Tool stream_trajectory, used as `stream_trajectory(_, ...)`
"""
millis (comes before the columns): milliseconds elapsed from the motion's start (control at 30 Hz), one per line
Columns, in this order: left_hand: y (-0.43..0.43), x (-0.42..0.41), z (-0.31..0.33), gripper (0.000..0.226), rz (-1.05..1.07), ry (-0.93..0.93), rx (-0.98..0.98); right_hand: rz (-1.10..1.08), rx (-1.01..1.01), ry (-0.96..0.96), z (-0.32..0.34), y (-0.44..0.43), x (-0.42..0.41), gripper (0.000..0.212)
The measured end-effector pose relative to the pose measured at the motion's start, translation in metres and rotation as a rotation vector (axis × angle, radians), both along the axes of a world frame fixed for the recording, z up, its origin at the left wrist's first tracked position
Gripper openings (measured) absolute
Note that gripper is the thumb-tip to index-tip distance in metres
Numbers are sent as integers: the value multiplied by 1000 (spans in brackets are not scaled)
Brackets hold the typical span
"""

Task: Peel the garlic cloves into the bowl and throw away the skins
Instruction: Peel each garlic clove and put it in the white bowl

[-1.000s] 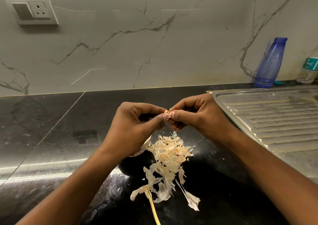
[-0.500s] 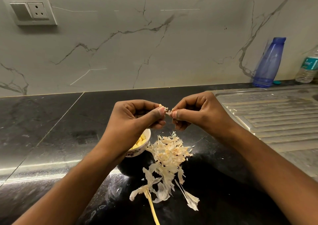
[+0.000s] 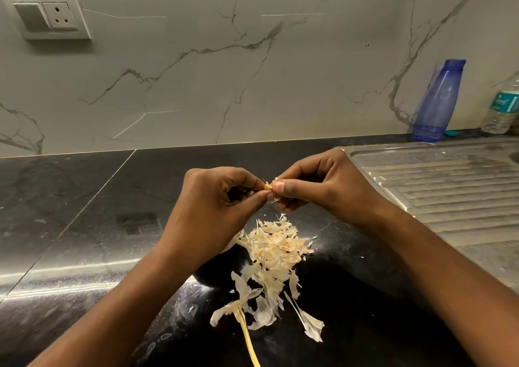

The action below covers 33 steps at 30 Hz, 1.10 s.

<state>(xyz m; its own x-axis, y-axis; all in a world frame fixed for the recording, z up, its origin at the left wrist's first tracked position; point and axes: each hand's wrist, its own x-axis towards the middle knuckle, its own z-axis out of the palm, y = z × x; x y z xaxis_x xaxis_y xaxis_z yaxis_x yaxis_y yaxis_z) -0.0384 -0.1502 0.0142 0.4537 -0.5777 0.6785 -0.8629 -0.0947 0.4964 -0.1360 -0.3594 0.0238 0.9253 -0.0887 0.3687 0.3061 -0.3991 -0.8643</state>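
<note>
One small garlic clove (image 3: 269, 186) hangs above the dark tabletop (image 3: 98, 226), just beyond the heap of skins (image 3: 276, 247). The left hand (image 3: 213, 212) has its grip pinching the clove's left end between thumb and forefinger. The right hand (image 3: 323, 189) pinches the other end, thumb on top. It looks light and firm, probably slick once bared. The skin is papery and brittle, so a torn edge near the tip is the best hold.

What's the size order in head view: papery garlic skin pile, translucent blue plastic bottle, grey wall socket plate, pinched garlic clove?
1. papery garlic skin pile
2. grey wall socket plate, translucent blue plastic bottle: too alike to rank
3. pinched garlic clove
</note>
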Motion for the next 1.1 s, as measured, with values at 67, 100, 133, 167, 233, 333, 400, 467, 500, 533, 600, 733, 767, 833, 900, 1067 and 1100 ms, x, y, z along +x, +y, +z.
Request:
stream_trajectory(67,1,1,1,17,-32,47,12,12,-27,6,0,-1,0,14)
stream_trajectory(100,2,1,1,17,-59,76,23,17,-44,7,0,-1,0,15)
stream_trajectory(133,2,2,2,17,-85,101,36,18,-62,7,0,-1,-1,15)
stream_trajectory(167,2,3,2,17,-106,119,49,18,-78,8,1,-2,-1,15)
stream_trajectory(233,2,4,1,17,-134,147,64,15,-94,7,1,-3,-1,15)
stream_trajectory(333,2,5,0,14,-158,179,60,20,-90,-14,0,-3,-1,15)
stream_trajectory(400,2,4,0,13,-168,205,52,16,-103,-40,-1,-2,0,14)
stream_trajectory(467,1,4,0,13,-183,237,41,8,-125,-62,-3,0,1,13)
stream_trajectory(500,1,3,0,13,-192,256,34,1,-135,-74,-4,0,2,13)
stream_trajectory(533,1,3,0,14,-199,275,27,-7,-144,-89,-5,1,3,12)
stream_trajectory(600,1,3,1,16,-219,327,9,-25,-157,-122,-8,3,5,12)
stream_trajectory(733,0,2,4,24,-256,522,-45,-57,-118,-163,-10,6,7,9)
stream_trajectory(767,0,2,5,25,-264,577,-57,-60,-105,-169,-10,7,7,8)
stream_trajectory(833,-1,1,6,28,-287,672,-75,-67,-87,-185,-10,8,7,8)
stream_trajectory(900,-1,-1,6,29,-304,721,-86,-83,-104,-206,-8,9,7,8)
stream_trajectory(1067,1,-2,11,35,-271,766,-137,-151,-243,-245,-4,8,4,8)
stream_trajectory(1100,1,-3,11,34,-265,762,-138,-152,-276,-246,-4,8,4,7)
